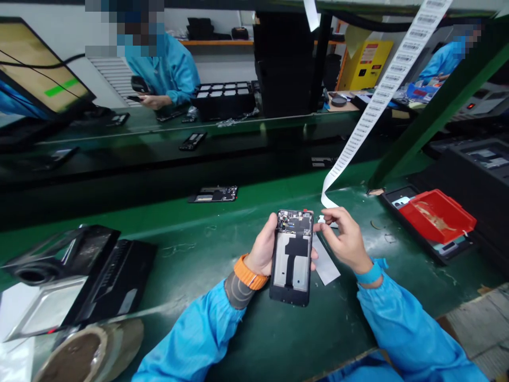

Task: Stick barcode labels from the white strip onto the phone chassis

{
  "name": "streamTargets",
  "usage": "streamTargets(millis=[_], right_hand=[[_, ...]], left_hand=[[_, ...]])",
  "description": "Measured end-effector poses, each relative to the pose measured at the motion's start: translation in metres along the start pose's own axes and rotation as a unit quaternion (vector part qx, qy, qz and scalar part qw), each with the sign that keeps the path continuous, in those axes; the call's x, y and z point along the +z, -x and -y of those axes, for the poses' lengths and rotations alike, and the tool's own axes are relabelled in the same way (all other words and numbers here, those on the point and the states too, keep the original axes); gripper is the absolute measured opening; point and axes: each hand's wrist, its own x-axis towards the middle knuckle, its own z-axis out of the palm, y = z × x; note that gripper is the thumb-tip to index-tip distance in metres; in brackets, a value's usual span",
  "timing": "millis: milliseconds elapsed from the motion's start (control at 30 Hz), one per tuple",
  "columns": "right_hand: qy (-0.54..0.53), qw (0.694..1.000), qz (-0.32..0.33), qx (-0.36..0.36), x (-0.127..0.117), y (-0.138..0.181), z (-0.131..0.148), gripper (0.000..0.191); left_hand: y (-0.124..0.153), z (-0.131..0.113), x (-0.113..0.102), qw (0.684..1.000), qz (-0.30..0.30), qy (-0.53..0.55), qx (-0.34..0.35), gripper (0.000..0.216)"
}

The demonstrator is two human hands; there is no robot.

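Observation:
An opened smartphone [292, 260] rests in my left hand [262, 246], its back off and the circuit board at the top end showing. My left thumb lies along one long edge and fingertips come round the other. Just right of the phone's upper end is my right hand [345, 239], thumb and index finger bent close together. A small white piece [321, 218] shows at these fingertips; whether they grip it is unclear. Below my right hand a white paper strip [328, 265] lies on the green table [246, 339], partly hidden by the phone and hand.
A barcode label strip [377, 106] hangs down behind my right hand. Another opened phone [214, 193] lies ahead. At right, a red tray [437, 217] sits on a black tray. A black device [115, 276] and a tape roll [123, 345] stand left. A co-worker [170, 63] is across the bench.

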Motion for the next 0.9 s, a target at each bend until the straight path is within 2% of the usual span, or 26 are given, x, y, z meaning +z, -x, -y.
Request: streamTargets(millis=[67,167,267,433,567,633,733,800,900], right_hand=[[-0.108,0.989,-0.023,0.097,0.003,0.002,-0.001,0.027],[-0.253,0.939,-0.011,0.231,0.009,0.005,0.000,0.019],[-0.313,0.903,0.026,0.292,0.014,0.008,0.004,0.025],[-0.284,0.906,0.001,0.313,0.015,0.008,0.006,0.031],[-0.235,0.928,-0.011,0.288,0.012,0.005,0.007,0.032],[-0.205,0.943,-0.019,0.260,0.009,0.005,0.007,0.029],[-0.207,0.951,-0.033,0.228,0.004,0.006,0.006,0.025],[-0.276,0.935,0.002,0.224,0.004,0.008,0.007,0.024],[-0.410,0.872,0.095,0.251,0.008,0.011,0.013,0.025]], left_hand=[[-0.001,0.000,0.003,1.000,-0.004,-0.002,0.023,0.083],[-0.001,0.002,0.005,0.998,-0.007,-0.018,0.061,0.082],[0.000,0.005,0.001,0.997,0.007,-0.059,0.056,0.088],[0.002,0.008,-0.005,0.984,0.054,-0.166,0.026,0.102],[0.003,0.008,-0.002,0.973,0.026,-0.230,0.004,0.102],[0.002,0.008,-0.001,0.976,0.009,-0.216,0.001,0.101],[-0.003,0.007,-0.001,0.992,-0.029,-0.122,0.029,0.093],[-0.007,0.004,-0.004,0.995,-0.081,-0.055,0.027,0.090],[-0.014,0.002,-0.011,0.974,-0.221,-0.031,0.021,0.087]])
